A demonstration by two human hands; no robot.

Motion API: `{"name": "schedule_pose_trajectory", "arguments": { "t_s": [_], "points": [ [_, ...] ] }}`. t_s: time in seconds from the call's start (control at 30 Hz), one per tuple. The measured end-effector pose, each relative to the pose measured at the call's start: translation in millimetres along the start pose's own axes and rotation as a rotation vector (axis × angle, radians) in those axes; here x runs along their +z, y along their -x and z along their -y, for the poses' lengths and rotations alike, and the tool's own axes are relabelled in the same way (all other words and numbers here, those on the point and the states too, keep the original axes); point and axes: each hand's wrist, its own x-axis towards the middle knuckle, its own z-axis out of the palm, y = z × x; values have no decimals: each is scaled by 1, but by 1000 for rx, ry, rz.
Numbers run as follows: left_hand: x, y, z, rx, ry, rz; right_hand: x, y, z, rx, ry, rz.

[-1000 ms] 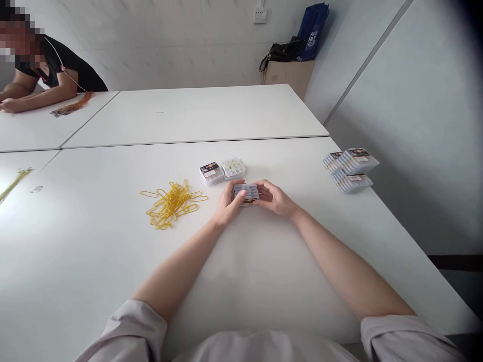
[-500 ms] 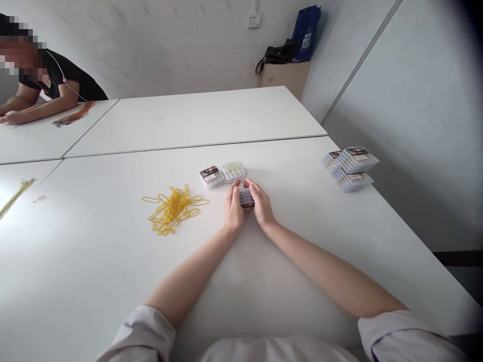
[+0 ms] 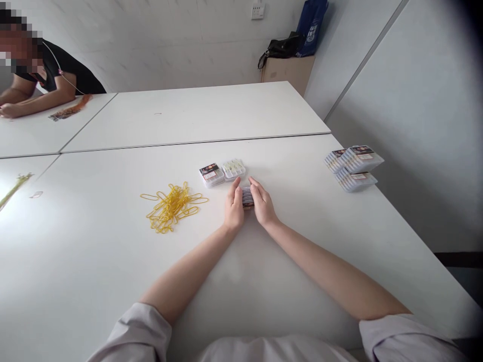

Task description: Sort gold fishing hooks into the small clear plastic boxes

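Between my palms stands a stack of small clear plastic cases (image 3: 247, 197) with dark printed labels, on the white table. My left hand (image 3: 234, 207) presses its left side, and my right hand (image 3: 264, 205) presses the right side with fingers pointing forward. My hands hide most of the stack. Just beyond my fingertips lie a labelled plastic case (image 3: 212, 174) and a case with pale contents in compartments (image 3: 234, 169), side by side. To the left of my hands is a loose pile of yellow rubber bands (image 3: 173, 207).
Several stacked plastic cases (image 3: 356, 166) stand near the table's right edge. A person (image 3: 56, 75) leans on the far left table beside an orange bundle (image 3: 71, 108). A yellow-green bundle (image 3: 15, 190) lies at left. Bags (image 3: 311, 27) rest on a cardboard box (image 3: 289, 73).
My fingertips have drawn slightly apart at the far side of the stack, while both palms stay on it. The view has shifted slightly.
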Motion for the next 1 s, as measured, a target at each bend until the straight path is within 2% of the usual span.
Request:
{"name": "schedule_pose_trajectory", "arguments": {
  "t_s": [0.23, 0.47, 0.67, 0.83, 0.93, 1.0],
  "points": [
    [-1, 5, 6, -14, 142, -15, 2, 12, -1, 78, -141, -28],
    [-7, 15, 10, 11, 167, -30, -2, 27, -2, 62, -172, -91],
    [-3, 17, 3, -14, 41, -53, 5, 30, -2, 38, -113, -28],
    [-2, 18, -5, -30, 24, -38, 3, 27, 4, 34, -91, 21],
    [-5, 15, -3, 0, 123, -18, -2, 23, 9, -43, -110, 96],
    [-7, 10, 2, 42, 217, -14, -5, 21, 10, -120, -129, 57]
  ]
}}
